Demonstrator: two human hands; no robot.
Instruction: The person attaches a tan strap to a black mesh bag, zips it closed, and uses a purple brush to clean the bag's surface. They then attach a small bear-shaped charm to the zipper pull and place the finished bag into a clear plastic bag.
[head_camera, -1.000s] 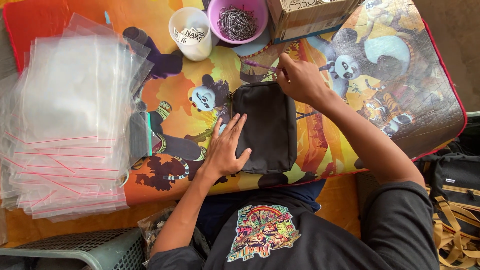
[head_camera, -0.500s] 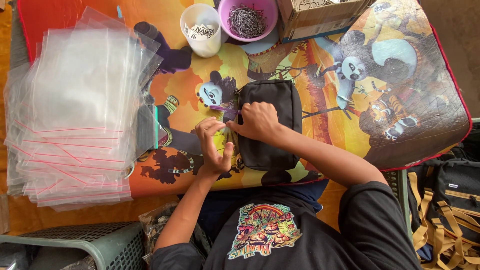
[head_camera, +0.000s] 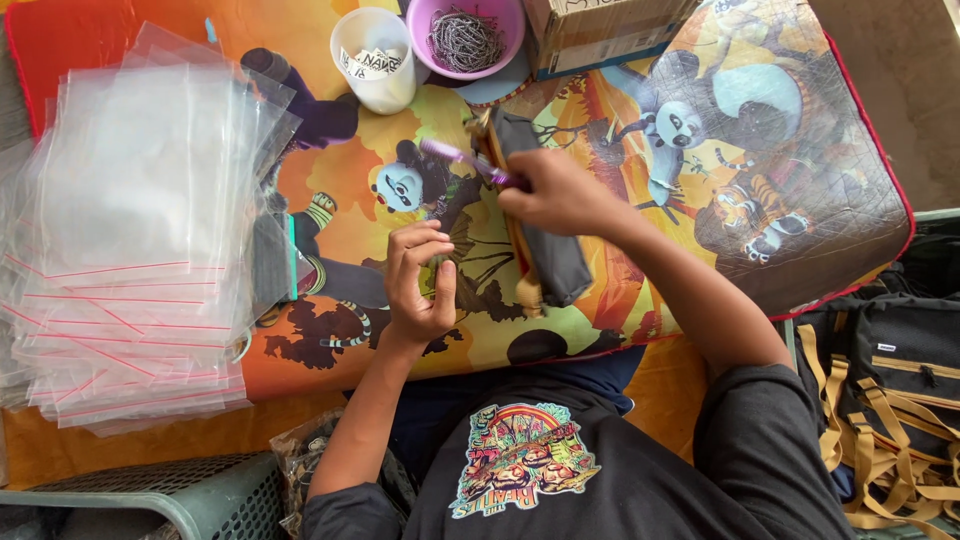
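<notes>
Black pouch (head_camera: 545, 245), soft and folded lengthwise, lying on the middle of a table (head_camera: 800, 230) covered with a bright cartoon cloth of pandas and a tiger. Right hand (head_camera: 560, 195) resting on top of the pouch, fingers clenched around a purple toothbrush (head_camera: 465, 160) that sticks out to the left, just above the pouch's upper end. Left hand (head_camera: 418, 285) just left of the pouch, not touching it, fingers curled inward with thumb against fingertips; whether anything small is pinched there cannot be told. Well to the left, a thick fanned pile of clear plastic zip bags (head_camera: 130, 240) with thin red lines, overhanging the table edge. At the far edge, a white cup (head_camera: 375, 60) with paper slips inside, next to it a purple bowl (head_camera: 470, 35) of thin dark wire-like pieces, then a cardboard box (head_camera: 600, 30). Beyond the right side of the table, black bags with tan straps (head_camera: 890, 400). Near the lower left corner, the rim of a grey-green plastic basket (head_camera: 190, 495).
</notes>
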